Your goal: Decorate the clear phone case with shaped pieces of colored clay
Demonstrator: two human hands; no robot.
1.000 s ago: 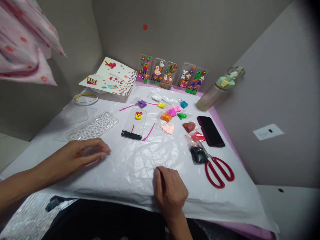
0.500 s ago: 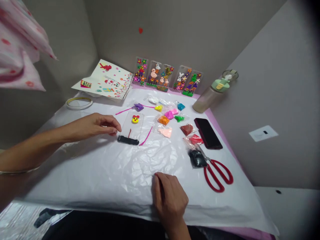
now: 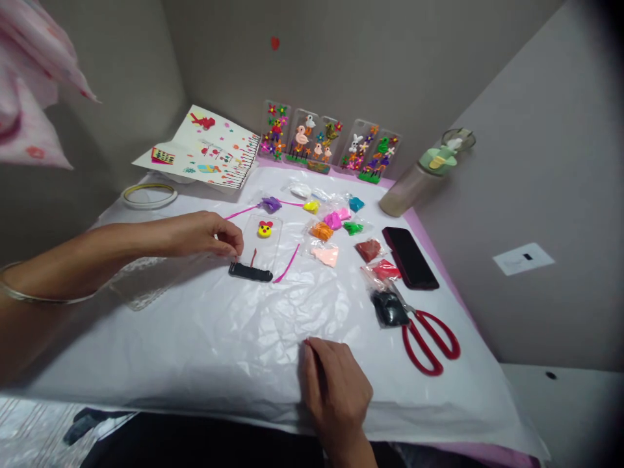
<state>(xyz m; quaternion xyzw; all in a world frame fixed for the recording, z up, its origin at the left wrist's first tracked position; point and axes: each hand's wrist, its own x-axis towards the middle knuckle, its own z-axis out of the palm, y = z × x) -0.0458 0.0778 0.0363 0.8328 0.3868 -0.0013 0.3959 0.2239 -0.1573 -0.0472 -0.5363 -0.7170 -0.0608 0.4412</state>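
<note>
My left hand (image 3: 214,234) reached in at the left side of a clear phone case (image 3: 267,250), thumb and fingertips bent close together beside its near left corner; whether they touched the rim or pinched anything, I could not tell. My right hand (image 3: 338,383) rested on the white sheet (image 3: 209,351), nearer to me than the case and to its right, fingers curled in loosely with a tiny reddish spot at the tip, too small to tell as a held scrap or a nail. The case lay flat, a black strip (image 3: 250,272) across its near end, a thin brown piece (image 3: 253,258) standing up from the strip, and a yellow face (image 3: 264,231) with a red top toward its far end. Just right of the case lay a magenta strand (image 3: 287,263); farther right were a peach packet (image 3: 325,255), a black packet (image 3: 390,309) and red-handled scissors (image 3: 429,341). Handling so close to the case called, in my judgement, for a light touch on the bare rim alone, fingertips clear of the black strip, which looked soft enough to dent, and the wrist kept high so that nothing brushed the thin brown piece.
</note>
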